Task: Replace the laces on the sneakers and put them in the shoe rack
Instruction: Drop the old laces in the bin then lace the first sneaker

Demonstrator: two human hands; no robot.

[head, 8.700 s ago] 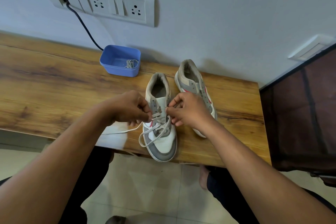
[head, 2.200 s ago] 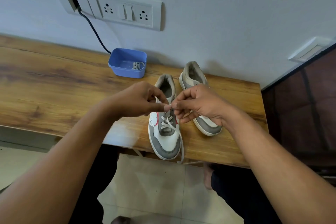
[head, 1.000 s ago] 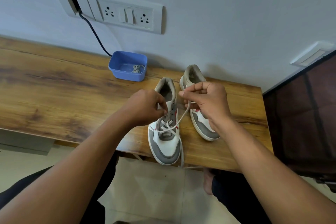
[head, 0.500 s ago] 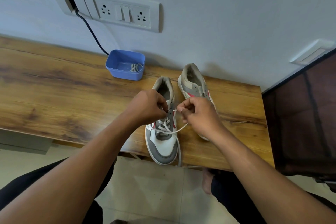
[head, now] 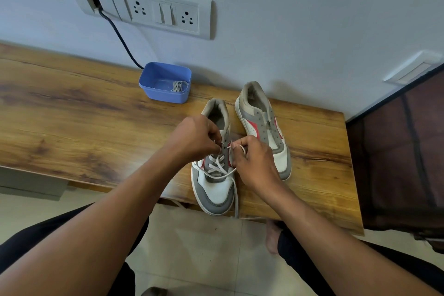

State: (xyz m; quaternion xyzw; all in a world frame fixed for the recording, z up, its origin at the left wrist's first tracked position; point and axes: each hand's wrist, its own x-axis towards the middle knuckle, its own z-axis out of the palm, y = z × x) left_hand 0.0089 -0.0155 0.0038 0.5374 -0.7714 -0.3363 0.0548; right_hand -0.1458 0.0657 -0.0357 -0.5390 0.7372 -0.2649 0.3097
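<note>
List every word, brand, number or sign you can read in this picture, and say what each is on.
None: no text can be read here.
The half-laced sneaker, the unlaced sneaker, the blue tub and the socket plate show no words, brands or numbers.

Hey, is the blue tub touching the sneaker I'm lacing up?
Apart. The head view shows a strip of bare wooden table between the blue tub and the heel of the near sneaker.
</note>
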